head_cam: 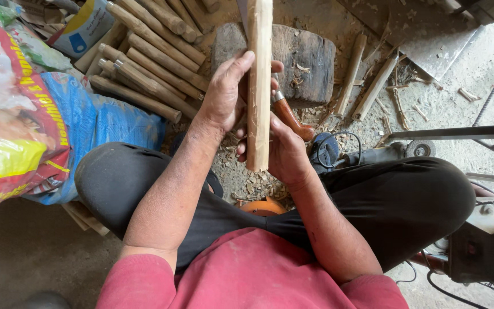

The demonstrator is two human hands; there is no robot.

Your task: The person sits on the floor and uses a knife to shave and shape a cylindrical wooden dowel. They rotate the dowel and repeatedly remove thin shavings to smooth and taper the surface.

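Left hand (224, 94) and right hand (284, 151) had fingers clamped on a pale wooden stick (259, 80), held upright over the lap, near the chopping block (307, 60). A wooden-handled knife (290, 117) lay under the right hand. Little open room: round stakes (150, 63) piled far left, printed sacks (24, 114) at left, a power tool (373, 153) at right, chips on the floor.

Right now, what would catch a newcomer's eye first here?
First, the pale wooden stick held upright at centre, the left hand gripping its side and the right hand cupping its lower end. Behind it lies a dark wooden block, with a pile of rough sticks to the upper left. Bright printed sacks fill the left edge.
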